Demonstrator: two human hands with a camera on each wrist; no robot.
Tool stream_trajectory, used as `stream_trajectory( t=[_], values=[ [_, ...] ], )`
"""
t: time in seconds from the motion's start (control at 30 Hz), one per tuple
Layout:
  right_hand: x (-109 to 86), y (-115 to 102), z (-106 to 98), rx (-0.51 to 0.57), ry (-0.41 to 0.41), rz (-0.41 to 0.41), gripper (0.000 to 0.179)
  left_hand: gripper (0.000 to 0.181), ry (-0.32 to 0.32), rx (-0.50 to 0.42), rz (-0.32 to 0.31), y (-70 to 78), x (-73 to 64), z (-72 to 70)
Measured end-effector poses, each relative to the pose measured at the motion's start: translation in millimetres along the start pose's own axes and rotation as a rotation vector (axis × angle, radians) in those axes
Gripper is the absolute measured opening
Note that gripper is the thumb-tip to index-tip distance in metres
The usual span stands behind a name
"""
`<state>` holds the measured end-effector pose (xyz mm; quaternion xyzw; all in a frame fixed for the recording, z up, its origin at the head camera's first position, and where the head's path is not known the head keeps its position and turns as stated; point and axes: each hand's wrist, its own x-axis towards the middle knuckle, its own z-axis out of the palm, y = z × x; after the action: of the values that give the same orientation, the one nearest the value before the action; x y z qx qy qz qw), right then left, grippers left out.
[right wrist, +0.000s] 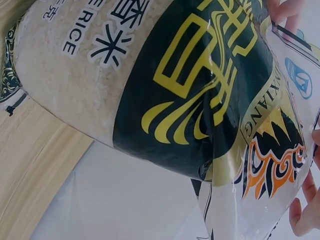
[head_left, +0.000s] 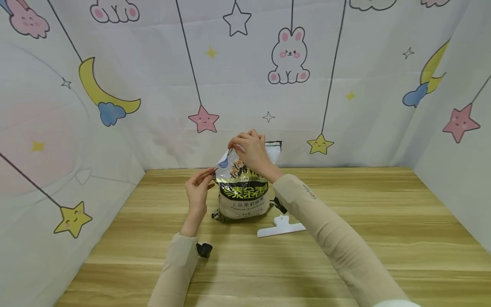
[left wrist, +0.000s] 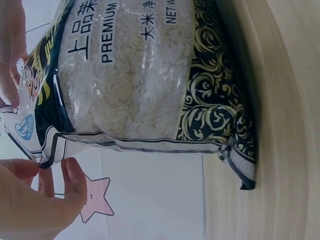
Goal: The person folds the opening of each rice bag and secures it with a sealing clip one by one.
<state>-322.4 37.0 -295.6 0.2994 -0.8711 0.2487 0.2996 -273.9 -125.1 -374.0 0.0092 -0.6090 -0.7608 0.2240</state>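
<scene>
A bag of rice (head_left: 245, 200) stands upright on the table, its clear front showing white grains under a dark band with yellow lettering. My left hand (head_left: 197, 192) pinches the bag's left side edge near the top, between thumb and fingers. In the left wrist view, that hand (left wrist: 42, 195) grips the folded side seam. Over the bag's top, my right hand (head_left: 251, 149) pinches the upper edge at the left of centre. Part of that hand (right wrist: 307, 200) shows at the right border of the right wrist view, along the bag's top (right wrist: 280, 170).
A white sealing clip (head_left: 281, 226) lies on the wooden table (head_left: 238, 268) in front of the bag, toward the right. Patterned fabric walls (head_left: 245, 94) with stars, moons and rabbits rise behind the table and at both sides.
</scene>
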Motion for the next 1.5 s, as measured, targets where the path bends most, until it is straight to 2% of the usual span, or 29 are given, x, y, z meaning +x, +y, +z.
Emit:
stream_trajectory(
  t=[0.13, 0.27, 0.5, 0.73, 0.9, 1.1, 1.27, 1.5],
  values=[
    [-1.4, 0.3, 0.1, 0.009, -0.018, -0.009, 0.016, 0.024, 0.000, -0.020, -0.062, 3.0, 0.2, -1.1],
    [-2.1, 0.0, -0.7, 0.030, -0.041, 0.004, 0.020, 0.027, -0.005, -0.025, -0.089, 6.5, 1.3, -0.6],
    [-1.8, 0.2, -2.7, 0.021, -0.043, 0.004, 0.016, 0.029, -0.019, 0.004, -0.099, 9.9, 5.1, 4.0],
    [-1.8, -3.8, -2.5, 0.042, -0.065, 0.033, 0.016, 0.030, -0.076, 0.069, -0.096, 9.1, 8.1, 8.3],
    [-3.8, -7.4, -1.5, 0.039, -0.058, 0.029, 0.016, 0.032, -0.101, 0.087, -0.086, 6.0, 9.1, 12.0],
    [-5.5, -9.2, -1.8, 0.017, -0.083, 0.022, 0.015, 0.028, -0.116, 0.040, -0.024, 3.1, 9.3, 17.3],
    [-6.0, -10.3, -2.1, -0.043, -0.117, 0.003, 0.019, 0.028, -0.123, 0.049, 0.020, 2.8, 9.7, 19.2],
    [-7.3, -12.3, 2.7, -0.120, -0.133, -0.025, 0.019, 0.028, -0.110, 0.059, 0.025, 2.8, 9.5, 19.7]
  ],
)
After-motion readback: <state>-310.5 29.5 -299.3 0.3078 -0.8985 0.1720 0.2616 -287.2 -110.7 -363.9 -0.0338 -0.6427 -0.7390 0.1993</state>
